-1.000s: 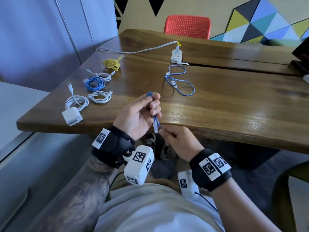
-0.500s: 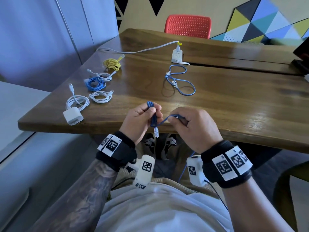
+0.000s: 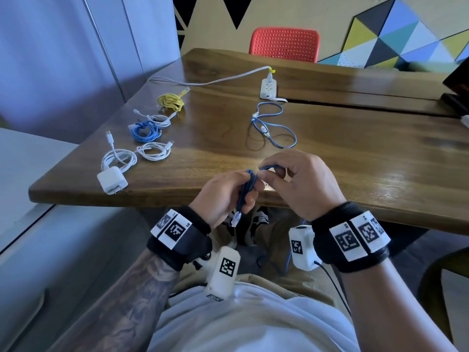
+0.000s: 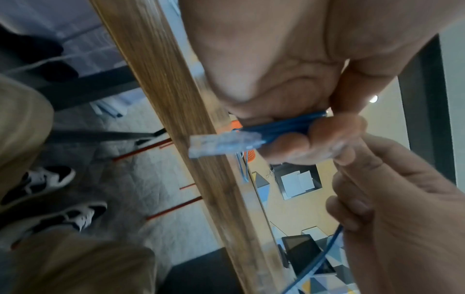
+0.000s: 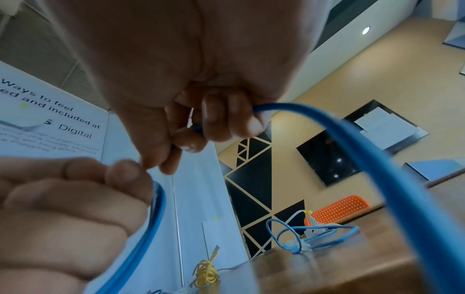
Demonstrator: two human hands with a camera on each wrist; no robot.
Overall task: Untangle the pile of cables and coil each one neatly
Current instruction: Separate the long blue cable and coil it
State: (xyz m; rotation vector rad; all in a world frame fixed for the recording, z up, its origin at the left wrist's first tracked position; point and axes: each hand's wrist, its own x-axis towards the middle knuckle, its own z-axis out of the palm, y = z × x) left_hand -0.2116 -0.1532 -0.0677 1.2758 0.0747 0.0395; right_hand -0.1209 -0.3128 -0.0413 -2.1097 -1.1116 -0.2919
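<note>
My left hand [image 3: 225, 194] grips a bundle of dark blue network cable [image 3: 247, 189] just over the table's near edge; its clear plug [image 3: 236, 221] hangs below my fingers, seen close in the left wrist view as the plug [image 4: 221, 144]. My right hand [image 3: 291, 179] pinches the same blue cable [image 5: 352, 143] right beside the bundle, and the loose length runs down past my wrist toward my lap. A light blue cable [image 3: 274, 128] lies in loose loops mid-table. Coiled cables sit at the left: yellow [image 3: 171, 101], white [image 3: 160, 120], blue [image 3: 144, 130], white [image 3: 153, 151], and a white cable with charger [image 3: 113, 179].
A white power strip [image 3: 269, 88] with its cord lies at the back of the wooden table [image 3: 355, 153]. A red chair [image 3: 284, 44] stands behind it. Dark items sit at the far right edge. My shoes [image 3: 253, 222] show under the table.
My right hand rose from below the table edge to beside the left hand, carrying the cable up and over the bundle. The left hand stayed near the edge, tilting slightly.
</note>
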